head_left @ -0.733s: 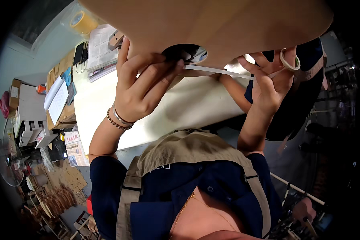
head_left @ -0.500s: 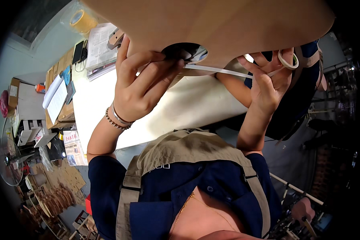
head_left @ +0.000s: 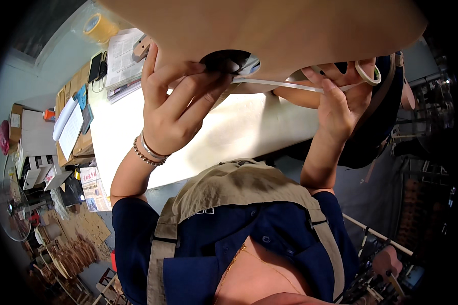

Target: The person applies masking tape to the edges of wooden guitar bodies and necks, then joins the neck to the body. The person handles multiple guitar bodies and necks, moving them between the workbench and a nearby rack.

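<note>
Pale worktable (head_left: 234, 129) lies at centre, paper stack (head_left: 123, 66) at ten o'clock. Brown panel (head_left: 290, 30) with a round hole (head_left: 224, 62) spans twelve o'clock. Left hand (head_left: 175, 109), ten o'clock: fingers loosely bent, tips at the white strip's (head_left: 285, 85) end beside the hole; grip cannot be determined. Right hand (head_left: 343, 104), two o'clock: partly closed, thumb pinching the strip, tape roll (head_left: 375, 82) at its fingers.

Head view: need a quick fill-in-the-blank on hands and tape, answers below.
The tape roll is held in the ____ hand.
From there, a pale strip stretches toward the ____ hand.
The tan panel has a dark, rounded ____.
A beaded bracelet circles the ____ wrist.
Missing words: right; left; hole; left.
</note>
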### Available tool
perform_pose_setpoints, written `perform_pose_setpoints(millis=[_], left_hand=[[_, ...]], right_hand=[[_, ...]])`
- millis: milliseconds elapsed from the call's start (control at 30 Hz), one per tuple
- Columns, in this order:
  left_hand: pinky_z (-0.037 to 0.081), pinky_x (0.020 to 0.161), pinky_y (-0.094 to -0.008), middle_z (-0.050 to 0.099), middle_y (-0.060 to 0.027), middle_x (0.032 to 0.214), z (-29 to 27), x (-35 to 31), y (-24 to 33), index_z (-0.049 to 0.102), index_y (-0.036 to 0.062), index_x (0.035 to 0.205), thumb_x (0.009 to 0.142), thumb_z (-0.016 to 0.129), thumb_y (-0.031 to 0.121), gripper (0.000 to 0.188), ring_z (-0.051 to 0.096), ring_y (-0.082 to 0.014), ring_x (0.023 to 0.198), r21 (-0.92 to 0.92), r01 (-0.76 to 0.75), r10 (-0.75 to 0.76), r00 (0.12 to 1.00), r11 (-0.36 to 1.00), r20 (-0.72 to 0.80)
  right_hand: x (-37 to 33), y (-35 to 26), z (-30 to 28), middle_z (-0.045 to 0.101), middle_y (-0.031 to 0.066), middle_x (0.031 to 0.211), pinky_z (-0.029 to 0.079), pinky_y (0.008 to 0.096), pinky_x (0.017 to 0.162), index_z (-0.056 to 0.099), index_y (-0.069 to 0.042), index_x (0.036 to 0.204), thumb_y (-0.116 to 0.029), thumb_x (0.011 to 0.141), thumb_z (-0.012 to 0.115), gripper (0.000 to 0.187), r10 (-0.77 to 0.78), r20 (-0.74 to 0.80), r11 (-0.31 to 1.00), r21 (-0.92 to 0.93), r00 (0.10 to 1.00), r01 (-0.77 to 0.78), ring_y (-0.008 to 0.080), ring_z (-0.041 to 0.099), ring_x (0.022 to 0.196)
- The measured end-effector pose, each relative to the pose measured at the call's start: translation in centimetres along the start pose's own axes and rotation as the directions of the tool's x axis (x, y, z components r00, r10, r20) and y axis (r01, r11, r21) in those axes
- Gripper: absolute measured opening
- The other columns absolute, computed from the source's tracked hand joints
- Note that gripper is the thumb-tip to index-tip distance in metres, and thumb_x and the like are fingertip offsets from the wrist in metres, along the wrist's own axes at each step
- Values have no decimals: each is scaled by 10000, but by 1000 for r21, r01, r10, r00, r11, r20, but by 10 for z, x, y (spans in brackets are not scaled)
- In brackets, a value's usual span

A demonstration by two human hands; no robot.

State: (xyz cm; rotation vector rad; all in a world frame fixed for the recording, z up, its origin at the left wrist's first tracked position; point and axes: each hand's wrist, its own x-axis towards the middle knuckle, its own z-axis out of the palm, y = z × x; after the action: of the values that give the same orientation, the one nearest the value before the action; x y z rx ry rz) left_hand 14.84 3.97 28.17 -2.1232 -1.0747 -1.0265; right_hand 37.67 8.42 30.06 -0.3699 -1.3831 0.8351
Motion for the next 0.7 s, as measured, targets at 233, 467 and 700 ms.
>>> perform_pose_setpoints(millis=[233, 467, 700], left_hand=[[302, 991, -517, 622, 77, 754, 3, -3, 4, 723, 191, 831, 614, 701, 176, 219, 470, -174, 914, 19, 96, -94, 993, 995, -66], [298, 934, -398, 628, 73, 755, -14, -18, -7, 717, 216, 881, 649, 706, 142, 244, 443, -176, 942, 114, 186, -178, 981, 976, -81], [299, 905, -365, 645, 3, 896, -50, -65, -37, 682, 113, 915, 697, 705, 12, 241, 431, -225, 1023, 186, 386, -357, 918, 904, -172]], right_hand=[[1, 11, -3, 375, 219, 1226, 548, 419, 790, 219, 106, 1270, 103, 713, 423, 594, 14, 78, 994, -109, 997, -5, 385, 569, 1024], [-47, 56, 35, 450, 127, 1137, 499, 393, 864, 56, -89, 1437, 127, 746, 425, 813, 152, -93, 949, 292, 984, -120, 265, 559, 1039], [-132, 160, 136, 513, 88, 1063, 396, 321, 915, 258, -49, 1402, -100, 627, 797, 946, 261, 288, 965, -63, 921, -254, 203, 505, 1042]])
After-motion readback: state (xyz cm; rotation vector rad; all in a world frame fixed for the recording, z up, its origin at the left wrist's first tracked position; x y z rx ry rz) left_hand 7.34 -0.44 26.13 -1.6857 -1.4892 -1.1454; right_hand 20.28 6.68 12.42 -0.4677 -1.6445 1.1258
